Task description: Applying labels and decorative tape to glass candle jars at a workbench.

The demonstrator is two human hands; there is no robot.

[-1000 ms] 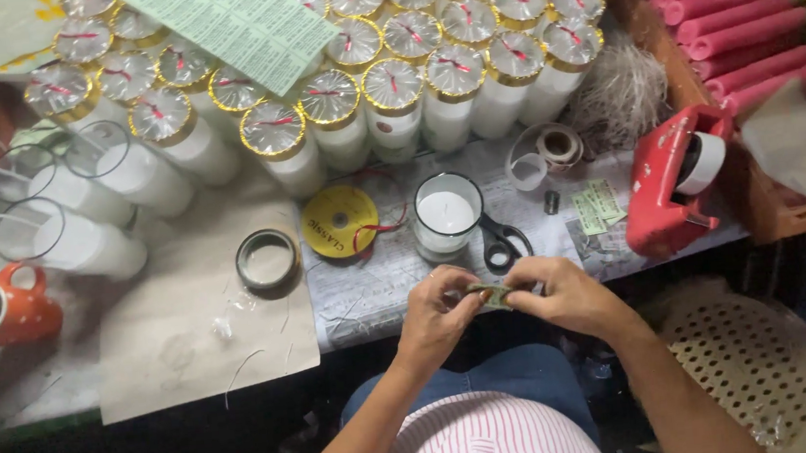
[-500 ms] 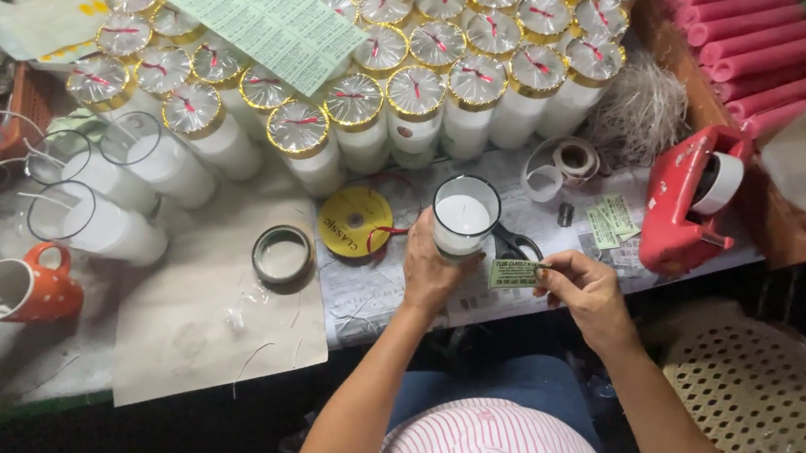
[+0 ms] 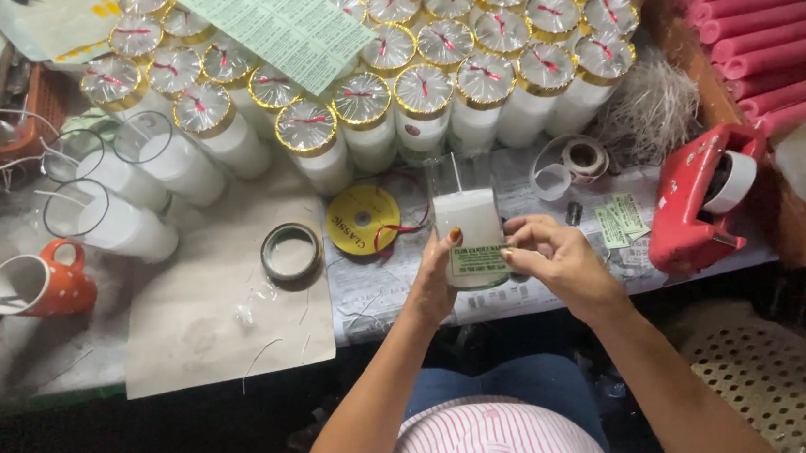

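Two hands meet on one glass candle (image 3: 467, 219), tipped toward the person at the near edge of the table (image 3: 228, 339). Left hand (image 3: 436, 287) grasps the glass from its left side, thumb up along the wall. Right hand (image 3: 554, 260) presses a small green label (image 3: 480, 260) onto the glass with thumb and fingertips; it pinches nothing else. Just left of the candle lies a yellow ribbon spool (image 3: 364, 219), with a tape ring (image 3: 291, 252) farther left and an orange mug (image 3: 39, 284) near the table's left end. Behind stand rows of foil-capped candles (image 3: 424, 93) under a green label sheet (image 3: 286, 25). A red tape dispenser (image 3: 697, 201) sits to the right.
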